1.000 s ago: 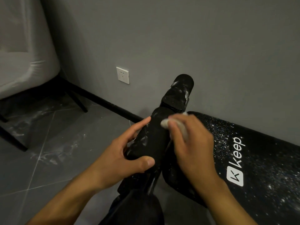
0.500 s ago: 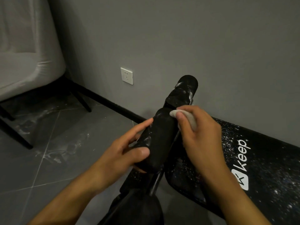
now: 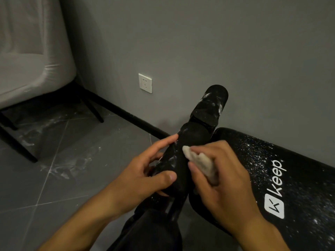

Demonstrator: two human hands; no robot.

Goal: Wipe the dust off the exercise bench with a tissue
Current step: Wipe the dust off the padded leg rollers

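Note:
A black exercise bench with a white "keep" logo has its dusty pad (image 3: 272,160) running off to the right. Two black foam rollers stick up at its near end. The near roller (image 3: 188,140) is gripped by my left hand (image 3: 145,176), thumb in front and fingers along its left side. My right hand (image 3: 223,178) holds a crumpled white tissue (image 3: 199,163) and presses it against the right side of that roller. The far roller (image 3: 212,104) carries white dust smears.
A grey wall with a white socket (image 3: 145,83) and black skirting stands right behind the bench. A pale upholstered chair (image 3: 30,73) on black legs stands at the left. White dust marks the grey floor tiles (image 3: 59,165).
My right hand has slid the tissue down the near roller toward me, and more of the tissue now shows. My left hand keeps its grip on the roller.

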